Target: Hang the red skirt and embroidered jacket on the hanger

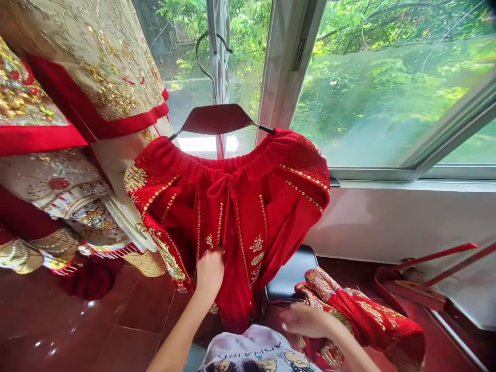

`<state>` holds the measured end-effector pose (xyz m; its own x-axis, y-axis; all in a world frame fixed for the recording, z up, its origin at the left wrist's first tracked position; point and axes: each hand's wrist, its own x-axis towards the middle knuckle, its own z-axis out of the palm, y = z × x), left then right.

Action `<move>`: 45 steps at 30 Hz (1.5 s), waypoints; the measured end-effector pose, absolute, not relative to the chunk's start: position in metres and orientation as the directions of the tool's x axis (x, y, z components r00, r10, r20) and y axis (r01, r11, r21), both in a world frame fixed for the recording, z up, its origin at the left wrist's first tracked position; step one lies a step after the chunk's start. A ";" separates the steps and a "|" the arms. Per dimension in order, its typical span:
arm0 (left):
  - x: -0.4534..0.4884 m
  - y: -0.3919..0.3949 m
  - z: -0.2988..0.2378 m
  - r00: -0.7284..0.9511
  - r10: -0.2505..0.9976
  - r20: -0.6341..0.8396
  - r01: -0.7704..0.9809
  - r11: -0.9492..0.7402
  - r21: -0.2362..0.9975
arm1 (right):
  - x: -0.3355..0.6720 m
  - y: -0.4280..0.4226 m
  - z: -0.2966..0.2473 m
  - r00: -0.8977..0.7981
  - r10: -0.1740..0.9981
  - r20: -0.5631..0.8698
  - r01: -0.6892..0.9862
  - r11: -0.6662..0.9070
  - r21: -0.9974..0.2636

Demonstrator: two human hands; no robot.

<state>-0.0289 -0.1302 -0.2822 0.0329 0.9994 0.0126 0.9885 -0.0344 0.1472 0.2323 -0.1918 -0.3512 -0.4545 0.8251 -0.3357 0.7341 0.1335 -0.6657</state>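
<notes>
A red skirt (242, 222) with gold beading and a tied drawstring waist hangs by its waistband from a dark red hanger (217, 119), whose metal hook rises in front of the window. My left hand (211, 271) is closed on the front of the skirt, low and left of centre, beside a gold beaded motif; its fingertips are partly hidden by the cloth. Held lower right, my right hand (304, 320) has its fingers loosely stretched to the left with nothing visible in them. It is in front of a red embroidered garment (368, 310), and touching cannot be made out.
Beaded cream and red garments (108, 67) hang close on the left. A black chair (290, 274) stands behind the skirt. Red frame-like bars (430, 268) lean at the right by the white wall. Sliding windows (387, 103) fill the back, above dark red floor tiles (143, 305).
</notes>
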 end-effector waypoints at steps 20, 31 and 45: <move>-0.045 -0.100 -0.138 0.460 0.579 0.674 0.858 -0.485 -0.170 | 0.164 -0.074 -0.137 -0.619 0.449 0.644 0.663 0.738 0.123; -0.079 -0.160 -0.172 0.665 0.740 -0.105 0.728 -0.673 -0.130 | 0.178 -0.115 -0.185 -0.887 0.384 0.258 0.424 0.898 0.120; -0.041 -0.093 -0.105 0.542 0.774 0.327 0.814 -0.388 -0.432 | 0.087 -0.070 -0.201 -0.133 0.885 0.446 0.149 0.463 -0.874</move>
